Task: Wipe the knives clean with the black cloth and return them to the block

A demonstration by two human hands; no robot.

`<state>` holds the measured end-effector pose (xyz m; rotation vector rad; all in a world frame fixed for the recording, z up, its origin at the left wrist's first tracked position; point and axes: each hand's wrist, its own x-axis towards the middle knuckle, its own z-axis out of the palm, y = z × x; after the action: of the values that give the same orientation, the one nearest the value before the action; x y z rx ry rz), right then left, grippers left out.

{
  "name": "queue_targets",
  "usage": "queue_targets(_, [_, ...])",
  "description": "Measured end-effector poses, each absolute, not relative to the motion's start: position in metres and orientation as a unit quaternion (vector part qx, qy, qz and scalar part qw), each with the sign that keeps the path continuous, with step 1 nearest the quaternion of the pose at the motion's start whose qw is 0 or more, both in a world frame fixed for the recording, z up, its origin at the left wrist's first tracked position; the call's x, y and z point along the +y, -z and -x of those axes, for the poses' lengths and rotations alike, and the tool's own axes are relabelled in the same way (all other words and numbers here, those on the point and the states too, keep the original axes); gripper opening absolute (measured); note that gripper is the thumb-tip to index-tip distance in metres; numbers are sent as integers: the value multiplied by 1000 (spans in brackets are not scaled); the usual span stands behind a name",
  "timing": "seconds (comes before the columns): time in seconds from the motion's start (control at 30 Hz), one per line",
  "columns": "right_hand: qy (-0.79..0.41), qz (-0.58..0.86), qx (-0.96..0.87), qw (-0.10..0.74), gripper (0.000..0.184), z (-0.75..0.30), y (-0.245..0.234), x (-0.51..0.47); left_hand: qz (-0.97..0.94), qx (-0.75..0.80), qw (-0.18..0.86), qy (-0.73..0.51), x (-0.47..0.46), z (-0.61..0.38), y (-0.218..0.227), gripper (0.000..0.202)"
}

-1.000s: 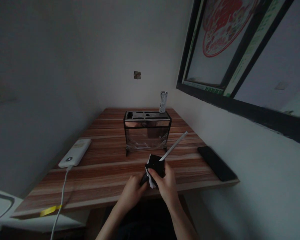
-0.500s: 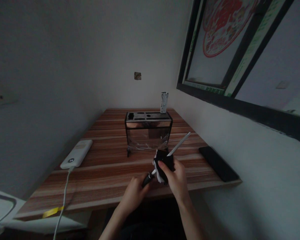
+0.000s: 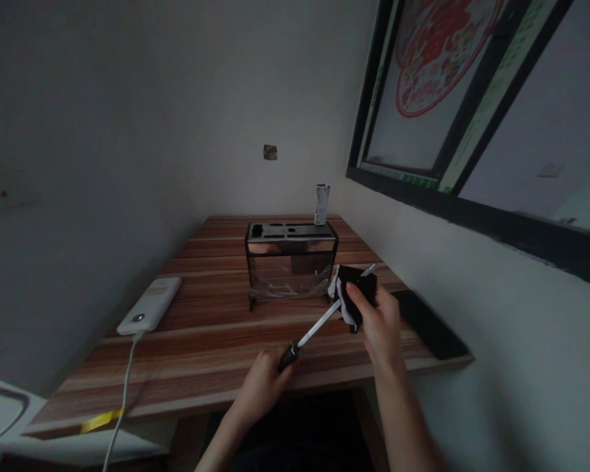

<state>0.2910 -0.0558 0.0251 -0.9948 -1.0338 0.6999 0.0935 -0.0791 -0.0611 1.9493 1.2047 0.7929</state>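
Note:
My left hand is closed round the black handle of a long thin knife, whose pale blade slants up to the right. My right hand pinches a black and white cloth wrapped round the blade near its tip. Both hands hover over the front right part of the wooden table. Just behind the cloth stands a metal and glass knife holder with slots in its top.
A white power bank lies at the table's left with a white cable running off the front edge. A flat black object lies along the right wall. A small silvery tube stands at the back corner. A framed picture hangs on the right.
My right hand has slid the cloth up along the blade from near the handle to near the tip. The left hand has kept its hold on the handle.

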Motion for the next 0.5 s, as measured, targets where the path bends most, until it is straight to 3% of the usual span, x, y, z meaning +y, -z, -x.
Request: queue_targets(0.5, [-216, 450, -410, 764, 33, -316, -33, -38, -766, 470, 328, -291, -78, -92, 68, 19])
